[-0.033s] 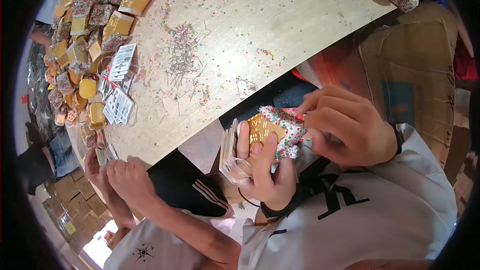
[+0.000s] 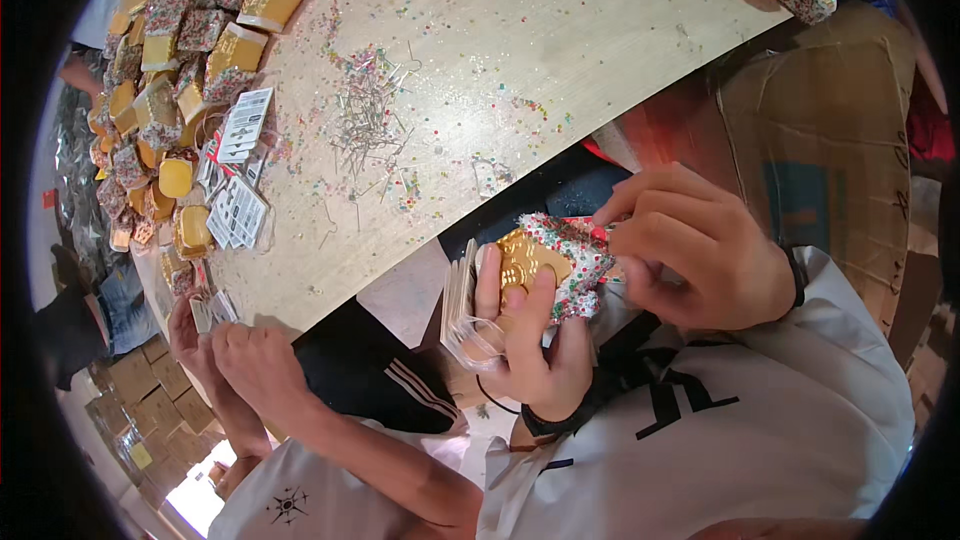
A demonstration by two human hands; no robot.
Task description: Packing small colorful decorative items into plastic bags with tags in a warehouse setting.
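Observation:
My left hand (image 2: pixel 548 355) is closed around a gold moulded ornament (image 2: pixel 530 265) with a white edge covered in red and green sprinkles (image 2: pixel 585 275). The same hand also holds a stack of cards (image 2: pixel 458 305) with clear plastic loops (image 2: pixel 482 338), beside the ornament. My right hand (image 2: pixel 700 250) is at the ornament's sprinkled end, its fingers bent together. A bit of red shows by those fingertips, but what they pinch is hidden.
A heap of similar gold sprinkled ornaments (image 2: pixel 160 100) covers the table's left side, with tags (image 2: pixel 240 205) beside it. Thin metal hooks (image 2: pixel 370 125) and loose sprinkles lie on the table (image 2: pixel 580 30). A co-worker's hands (image 2: pixel 255 365) are at left; a cardboard box (image 2: pixel 825 150) stands right.
My right fingers have shifted slightly at the ornament's end, and more of the red bit shows. The co-worker's hand has moved a little. My left hand keeps its place.

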